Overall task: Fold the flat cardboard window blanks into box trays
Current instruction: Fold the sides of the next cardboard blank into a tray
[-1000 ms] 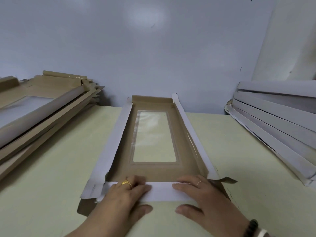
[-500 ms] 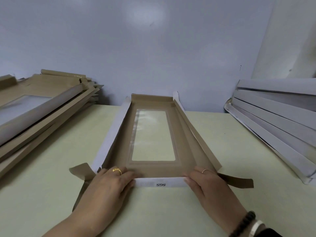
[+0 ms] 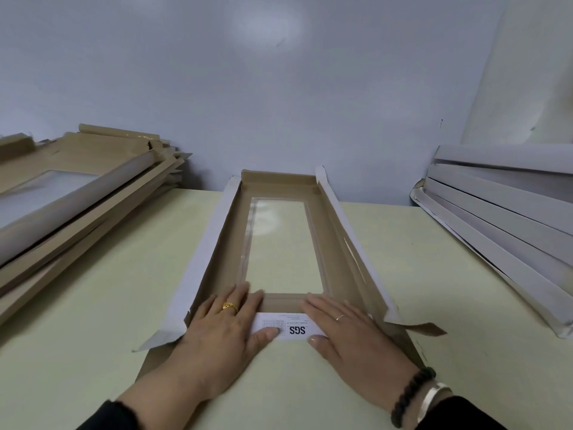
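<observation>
A long brown cardboard window blank (image 3: 280, 243) with a clear film pane and white outer faces is laid along the middle of the pale green tabletop (image 3: 93, 305), reaching from its near edge to its far edge. Its white near flap (image 3: 288, 328), printed "SGS", is pressed flat under both hands: the left hand (image 3: 223, 330) and right hand (image 3: 350, 333) are spread, fingers straight, nothing gripped.
</observation>
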The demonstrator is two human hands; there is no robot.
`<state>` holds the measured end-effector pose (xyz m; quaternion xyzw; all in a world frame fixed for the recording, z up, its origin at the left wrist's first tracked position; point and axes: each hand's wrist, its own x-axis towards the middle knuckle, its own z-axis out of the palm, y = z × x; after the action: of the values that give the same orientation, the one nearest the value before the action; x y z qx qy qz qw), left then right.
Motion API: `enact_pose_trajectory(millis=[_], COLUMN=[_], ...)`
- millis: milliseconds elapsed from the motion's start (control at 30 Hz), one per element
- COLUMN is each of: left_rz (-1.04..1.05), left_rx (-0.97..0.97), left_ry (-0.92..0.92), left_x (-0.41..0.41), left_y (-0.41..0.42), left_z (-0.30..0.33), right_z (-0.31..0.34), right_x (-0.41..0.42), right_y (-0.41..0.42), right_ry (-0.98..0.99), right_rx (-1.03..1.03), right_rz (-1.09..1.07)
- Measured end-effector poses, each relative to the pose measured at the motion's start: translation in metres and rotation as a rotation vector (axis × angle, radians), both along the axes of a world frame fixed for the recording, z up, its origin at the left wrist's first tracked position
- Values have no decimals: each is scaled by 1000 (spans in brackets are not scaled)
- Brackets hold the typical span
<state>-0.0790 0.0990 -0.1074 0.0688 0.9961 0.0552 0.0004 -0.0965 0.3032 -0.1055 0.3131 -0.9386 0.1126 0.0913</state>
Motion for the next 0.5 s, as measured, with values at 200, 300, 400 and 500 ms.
enact_pose_trajectory(millis=[200,300,400,500], left_rz=[-40,-50,-105,-172], left_rx=[92,105,121,157], left_ry=[-40,3,133,284], left_x=[-11,-14,-10,1], left_y=[-7,-8,-10,-10], left_z=[-2,-3,-2,8], right_z=[-10,-10,-5,5], right_x=[-12,-19,-16,-3], right_y=[10,10,14,12], right_ry=[-140,-166,-107,99], right_rx=[11,-29,-132,-94], right_rz=[-3,-11,-64,-117])
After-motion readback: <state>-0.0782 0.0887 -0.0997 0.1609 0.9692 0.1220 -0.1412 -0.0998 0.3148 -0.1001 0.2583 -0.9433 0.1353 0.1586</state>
